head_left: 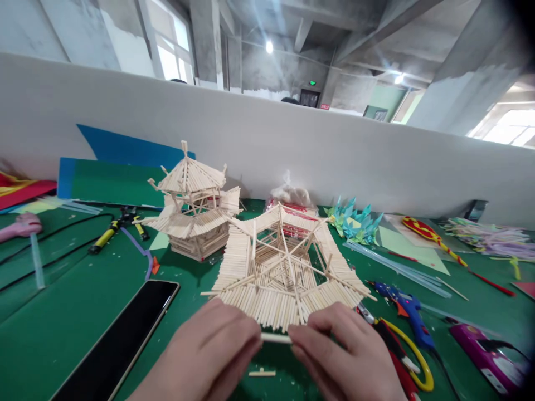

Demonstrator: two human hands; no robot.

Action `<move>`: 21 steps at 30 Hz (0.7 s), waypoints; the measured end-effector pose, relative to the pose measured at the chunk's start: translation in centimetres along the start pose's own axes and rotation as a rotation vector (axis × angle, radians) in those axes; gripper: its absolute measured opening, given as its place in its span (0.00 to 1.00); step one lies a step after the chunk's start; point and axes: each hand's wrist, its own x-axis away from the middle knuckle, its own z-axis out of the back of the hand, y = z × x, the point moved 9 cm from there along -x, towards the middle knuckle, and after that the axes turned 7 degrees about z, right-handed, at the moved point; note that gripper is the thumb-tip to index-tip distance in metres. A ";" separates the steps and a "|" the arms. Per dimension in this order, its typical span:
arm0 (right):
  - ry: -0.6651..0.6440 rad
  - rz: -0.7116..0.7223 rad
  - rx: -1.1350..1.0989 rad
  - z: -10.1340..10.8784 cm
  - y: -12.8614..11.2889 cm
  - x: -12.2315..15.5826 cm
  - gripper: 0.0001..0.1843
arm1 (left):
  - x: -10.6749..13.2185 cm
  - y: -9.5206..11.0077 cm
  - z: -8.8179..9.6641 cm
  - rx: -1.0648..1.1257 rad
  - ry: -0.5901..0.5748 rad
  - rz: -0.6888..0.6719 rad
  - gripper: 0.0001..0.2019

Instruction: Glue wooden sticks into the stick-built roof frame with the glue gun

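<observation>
Between my two hands runs a thin pale wooden stick [276, 338], one end pinched in each. My left hand [213, 345] is closed on its left end and my right hand [343, 348] on its right end. Just beyond the stick lies a many-sided roof-like frame [280, 303] built from small wooden sticks, with crossing struts over its open middle. A finished-looking stick pavilion [194, 223] with a pointed roof stands behind it to the left. Short stick pieces [262, 373] rest on the green table below my hands.
A phone [121, 340] lies at left, with yellow-handled cutters [104, 236] behind it. To the right are a blue glue gun [412, 314], yellow-and-red-handled pliers [418, 362] and a purple device [485, 353]. Glue sticks [397, 267] and teal folded paper [357, 223] sit farther back before a white partition [355, 161].
</observation>
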 end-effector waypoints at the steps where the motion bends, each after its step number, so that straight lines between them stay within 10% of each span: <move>1: 0.003 -0.002 0.017 0.2 0.4 -0.5 0.07 | -0.6 -0.8 0.1 0.011 -0.011 0.030 0.05; 9: 0.119 -0.124 0.019 0.4 3.4 -1.3 0.08 | -3.1 -5.8 1.8 -0.033 0.141 0.090 0.07; 21: 0.067 -0.116 0.041 -1.0 4.4 -1.5 0.09 | -7.2 -6.3 -1.0 0.094 -0.207 -0.090 0.14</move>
